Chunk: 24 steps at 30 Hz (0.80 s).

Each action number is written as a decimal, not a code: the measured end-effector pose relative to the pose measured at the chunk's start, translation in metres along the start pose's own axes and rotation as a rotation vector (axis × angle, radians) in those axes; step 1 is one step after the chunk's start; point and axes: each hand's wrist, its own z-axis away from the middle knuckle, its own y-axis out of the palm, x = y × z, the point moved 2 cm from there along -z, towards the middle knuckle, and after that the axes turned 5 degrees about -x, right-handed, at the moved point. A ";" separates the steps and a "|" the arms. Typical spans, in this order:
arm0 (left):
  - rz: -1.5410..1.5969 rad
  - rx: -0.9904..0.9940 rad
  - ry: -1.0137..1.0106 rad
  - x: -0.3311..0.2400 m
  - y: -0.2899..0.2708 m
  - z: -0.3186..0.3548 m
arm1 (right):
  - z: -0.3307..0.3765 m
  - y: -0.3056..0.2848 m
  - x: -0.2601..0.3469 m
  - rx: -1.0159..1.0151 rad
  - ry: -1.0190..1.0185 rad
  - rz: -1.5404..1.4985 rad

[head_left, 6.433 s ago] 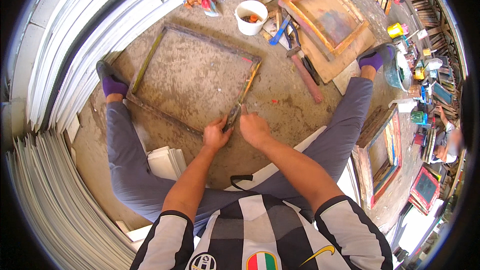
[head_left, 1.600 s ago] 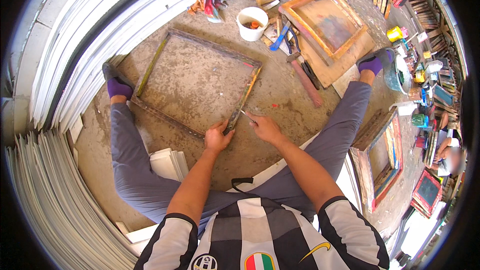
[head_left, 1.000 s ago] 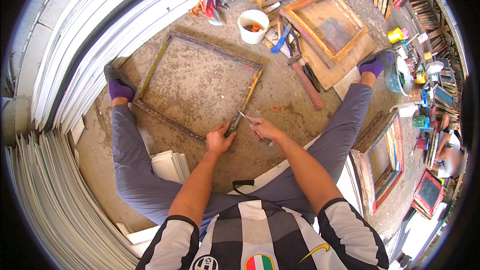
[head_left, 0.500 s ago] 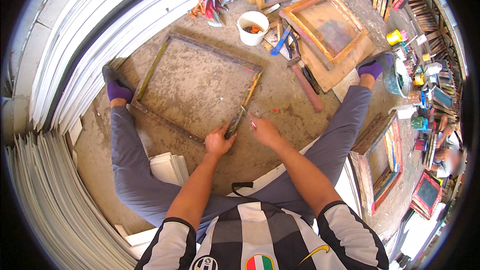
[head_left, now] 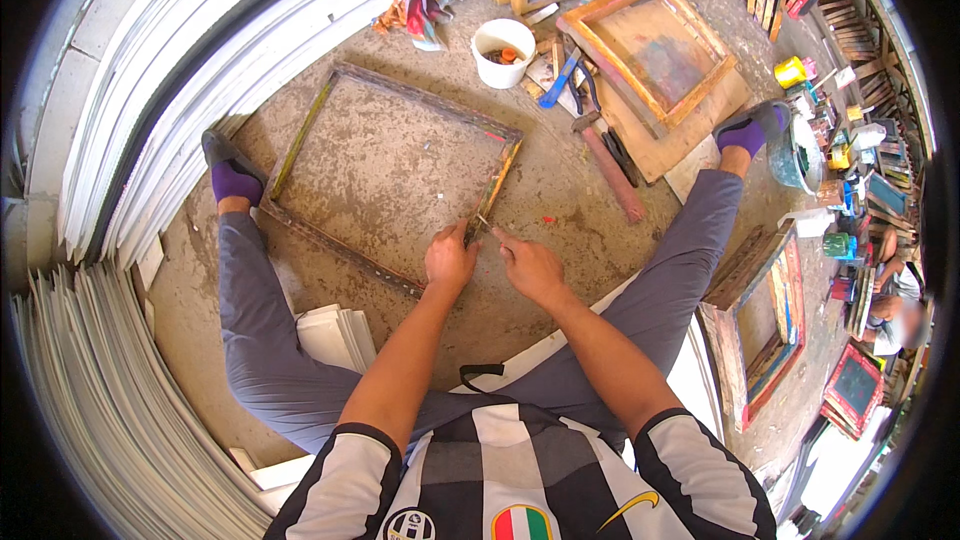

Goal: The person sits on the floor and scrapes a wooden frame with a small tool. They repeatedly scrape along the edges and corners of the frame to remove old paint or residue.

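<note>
A worn, empty wooden frame [head_left: 428,97] lies on the concrete floor between my spread legs, its bars dark with old paint. My left hand [head_left: 452,258] is closed around the lower part of its right bar, near the closest corner, hiding that stretch of wood. Just to the right, my right hand [head_left: 532,268] grips a slim tool [head_left: 484,221] with a thin metal end, which meets the bar beside my left fingers. Most of the tool is covered by my fingers, so its exact kind cannot be made out.
Beyond the frame stand a white bucket [head_left: 503,52], a hammer [head_left: 610,170], a blue-handled tool [head_left: 561,80] and a screen frame [head_left: 655,50] on cardboard. White sheets [head_left: 130,360] are stacked at left. Another frame [head_left: 755,325] and paint pots line the right, where another person sits.
My left hand has slid up and right along the frame's bar, baring the near corner. The tool's tip has shifted slightly in my right hand, which stays close by.
</note>
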 end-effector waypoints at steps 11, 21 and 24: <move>0.030 0.046 -0.120 -0.002 0.000 -0.006 | -0.002 0.007 -0.003 0.004 0.027 0.001; 0.028 0.027 -0.077 0.004 0.004 -0.005 | -0.006 -0.005 0.011 0.051 0.033 0.103; 0.011 -0.004 -0.046 0.000 0.002 -0.005 | -0.011 -0.014 0.022 0.119 -0.018 0.195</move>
